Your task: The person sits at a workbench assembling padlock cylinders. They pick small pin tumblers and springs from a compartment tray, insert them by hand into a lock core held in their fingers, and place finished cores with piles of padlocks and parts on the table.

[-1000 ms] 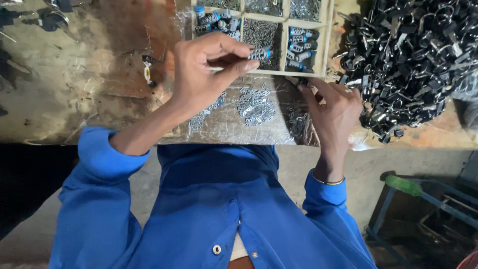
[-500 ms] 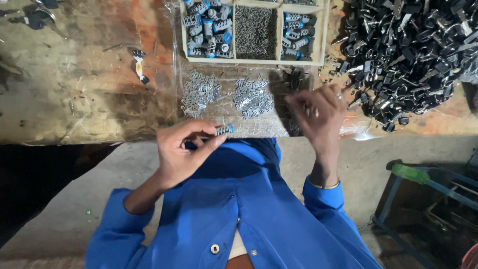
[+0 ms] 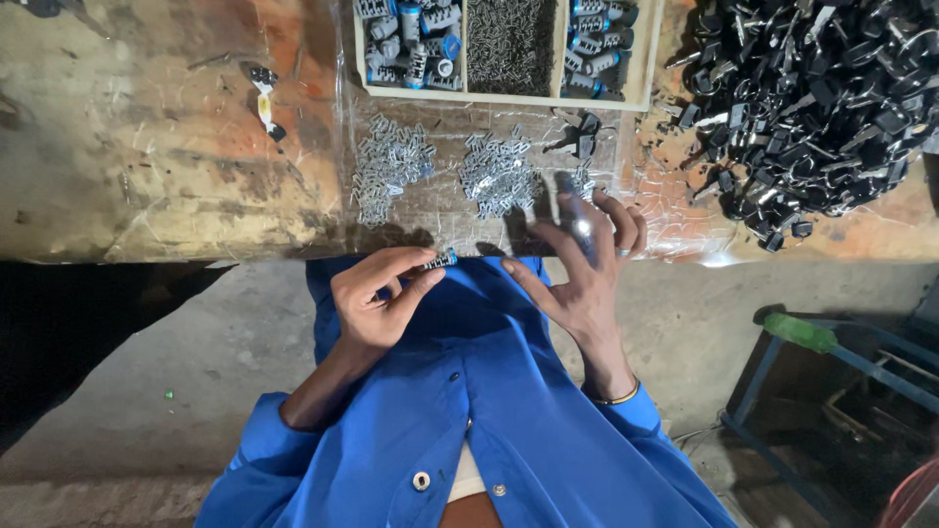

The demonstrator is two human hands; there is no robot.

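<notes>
Fingers of my left hand (image 3: 377, 303) pinch a small blue-and-silver part (image 3: 441, 260) at frame centre, off the bench (image 3: 147, 147) edge for handling. My right hand (image 3: 582, 269) spreads open, empty, beside the silver clip piles (image 3: 499, 176).

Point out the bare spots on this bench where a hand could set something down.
The widest bare patch is the worn wood left of the clear plastic sheet, apart from a small black-and-white part. It is crowded on the sheet: two piles of small metal clips, the wooden divided tray behind, and the heap of black parts at right.
</notes>
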